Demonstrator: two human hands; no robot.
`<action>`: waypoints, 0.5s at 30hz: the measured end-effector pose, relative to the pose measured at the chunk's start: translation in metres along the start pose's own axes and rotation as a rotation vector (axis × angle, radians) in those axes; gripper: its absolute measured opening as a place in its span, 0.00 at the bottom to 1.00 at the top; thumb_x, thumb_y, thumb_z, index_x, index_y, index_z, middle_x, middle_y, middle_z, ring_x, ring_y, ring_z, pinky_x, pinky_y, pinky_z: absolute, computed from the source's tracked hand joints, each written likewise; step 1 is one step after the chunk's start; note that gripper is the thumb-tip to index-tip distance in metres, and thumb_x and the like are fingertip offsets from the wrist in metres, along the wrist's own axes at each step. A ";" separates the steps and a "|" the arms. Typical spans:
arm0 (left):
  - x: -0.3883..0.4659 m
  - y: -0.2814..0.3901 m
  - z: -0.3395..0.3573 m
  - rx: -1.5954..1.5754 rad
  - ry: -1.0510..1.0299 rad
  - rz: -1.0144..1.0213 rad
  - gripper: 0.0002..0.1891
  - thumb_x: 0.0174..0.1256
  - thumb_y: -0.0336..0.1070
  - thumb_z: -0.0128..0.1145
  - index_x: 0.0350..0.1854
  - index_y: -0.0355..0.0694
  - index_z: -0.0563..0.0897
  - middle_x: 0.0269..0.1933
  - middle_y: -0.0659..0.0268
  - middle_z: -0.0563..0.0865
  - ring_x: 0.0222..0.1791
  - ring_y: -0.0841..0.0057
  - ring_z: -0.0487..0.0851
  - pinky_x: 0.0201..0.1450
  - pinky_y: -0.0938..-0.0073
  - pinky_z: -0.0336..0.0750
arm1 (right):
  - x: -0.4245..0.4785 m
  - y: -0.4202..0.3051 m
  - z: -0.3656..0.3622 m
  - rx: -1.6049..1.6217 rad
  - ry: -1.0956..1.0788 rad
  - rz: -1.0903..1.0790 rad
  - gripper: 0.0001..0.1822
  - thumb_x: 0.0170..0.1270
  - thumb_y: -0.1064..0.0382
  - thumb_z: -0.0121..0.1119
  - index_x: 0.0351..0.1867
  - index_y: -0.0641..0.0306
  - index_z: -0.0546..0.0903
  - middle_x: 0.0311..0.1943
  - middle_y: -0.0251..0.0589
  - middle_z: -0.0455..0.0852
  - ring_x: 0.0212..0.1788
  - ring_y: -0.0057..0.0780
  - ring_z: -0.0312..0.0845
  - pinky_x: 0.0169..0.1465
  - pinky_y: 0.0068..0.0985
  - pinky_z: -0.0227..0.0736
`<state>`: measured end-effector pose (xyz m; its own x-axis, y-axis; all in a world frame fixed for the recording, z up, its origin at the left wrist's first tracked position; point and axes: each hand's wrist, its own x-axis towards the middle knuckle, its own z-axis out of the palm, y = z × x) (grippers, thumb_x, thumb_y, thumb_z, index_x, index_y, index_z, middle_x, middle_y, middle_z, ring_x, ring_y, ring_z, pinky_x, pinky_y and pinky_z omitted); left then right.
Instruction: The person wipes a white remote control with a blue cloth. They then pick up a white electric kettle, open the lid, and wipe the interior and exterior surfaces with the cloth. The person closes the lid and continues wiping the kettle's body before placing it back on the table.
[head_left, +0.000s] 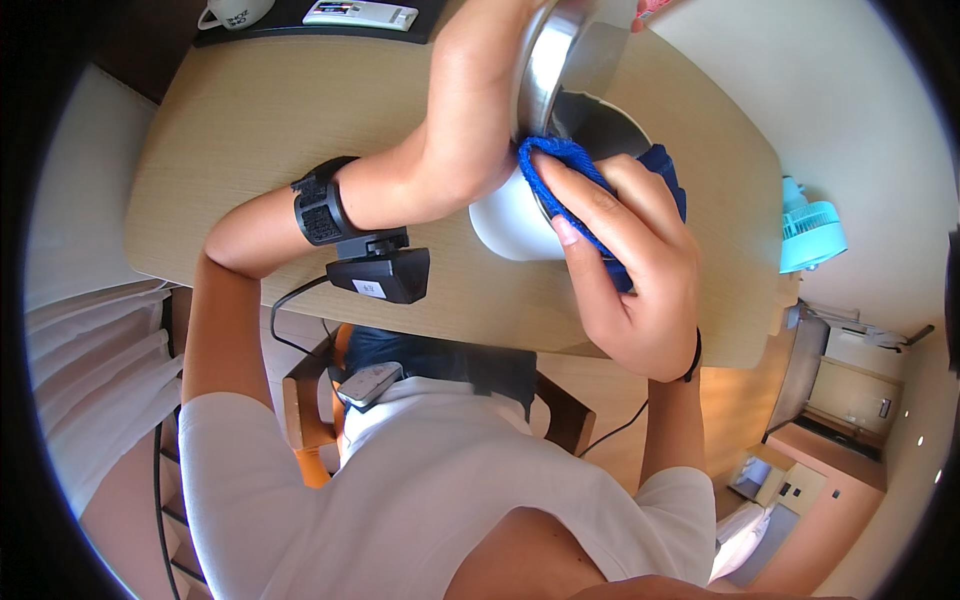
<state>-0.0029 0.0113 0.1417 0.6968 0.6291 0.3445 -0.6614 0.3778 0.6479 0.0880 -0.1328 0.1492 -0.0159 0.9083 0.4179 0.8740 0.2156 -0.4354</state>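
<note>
My left hand (476, 90) bends up at the top centre, its fingers largely hidden, and holds a round metal-rimmed piece (544, 67), apparently a lid, tilted on edge. Under this rim stands a white vessel (510, 217) with a dark interior, partly covered by my hands. A folded blue cloth (562, 161) is gripped by my right hand (637, 255), with fingers bent over it and the thumb on the near side. The cloth lies against the vessel's near rim and meets the lower edge of the metal-rimmed piece. More blue cloth shows beyond my right knuckles.
A white mug (236, 11) and a white remote-like device (360, 15) rest on a black tray (300, 34) at the wooden table's (300, 97) far left. A turquoise fan-like object (814, 232) shows past the right edge. My left forearm bears a strapped camera (382, 274) with a cable.
</note>
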 end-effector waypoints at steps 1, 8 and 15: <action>0.000 0.002 0.003 0.010 0.021 0.000 0.27 0.78 0.51 0.37 0.62 0.32 0.74 0.52 0.59 0.82 0.53 0.76 0.78 0.59 0.78 0.70 | 0.001 0.002 -0.001 0.036 0.006 -0.027 0.19 0.60 0.78 0.59 0.54 0.68 0.85 0.37 0.44 0.79 0.37 0.33 0.73 0.42 0.25 0.69; -0.003 0.009 0.011 0.117 0.096 -0.012 0.30 0.76 0.54 0.37 0.64 0.31 0.72 0.54 0.55 0.82 0.55 0.72 0.78 0.62 0.75 0.68 | 0.004 0.004 0.007 0.020 0.064 -0.185 0.24 0.57 0.74 0.62 0.58 0.72 0.81 0.44 0.49 0.78 0.42 0.41 0.73 0.49 0.30 0.68; -0.002 0.009 0.008 0.006 0.116 -0.022 0.30 0.75 0.53 0.38 0.62 0.30 0.75 0.52 0.56 0.83 0.54 0.72 0.79 0.60 0.76 0.70 | -0.002 0.006 0.027 -0.292 0.176 -0.236 0.26 0.49 0.76 0.61 0.55 0.65 0.83 0.41 0.44 0.79 0.39 0.41 0.74 0.56 0.43 0.65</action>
<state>-0.0081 0.0083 0.1521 0.6745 0.6948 0.2496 -0.6443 0.3888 0.6586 0.0805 -0.1240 0.1245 -0.1711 0.7654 0.6204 0.9577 0.2770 -0.0776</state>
